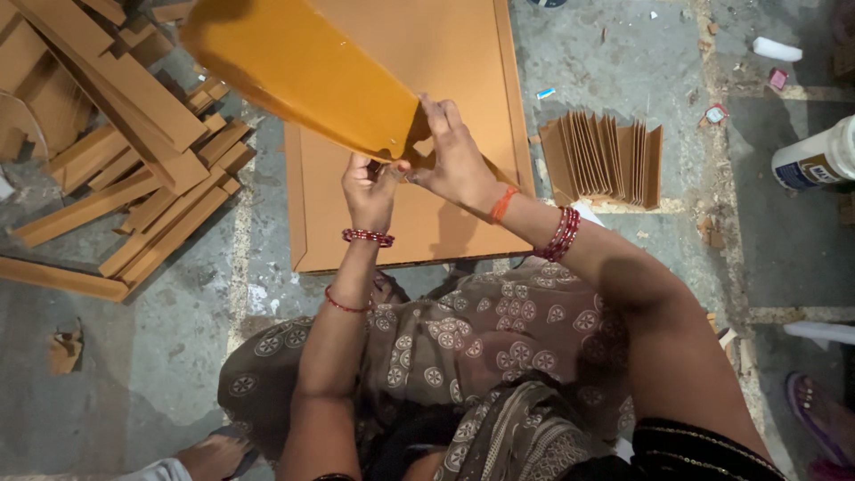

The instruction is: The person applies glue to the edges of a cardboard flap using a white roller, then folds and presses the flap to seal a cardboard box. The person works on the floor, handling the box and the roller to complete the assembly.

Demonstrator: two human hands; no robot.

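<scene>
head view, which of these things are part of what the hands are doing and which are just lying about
In hand:
- glossy orange-brown cardboard sheet, gripped at its near edge by left hand and right hand
- large flat brown board beneath them

Lying about:
- fanned stack of folded brown card pieces
- heap of brown cardboard strips
- white plastic bottle

2 hands (419, 174) on glossy orange sheet (298, 71)
</scene>
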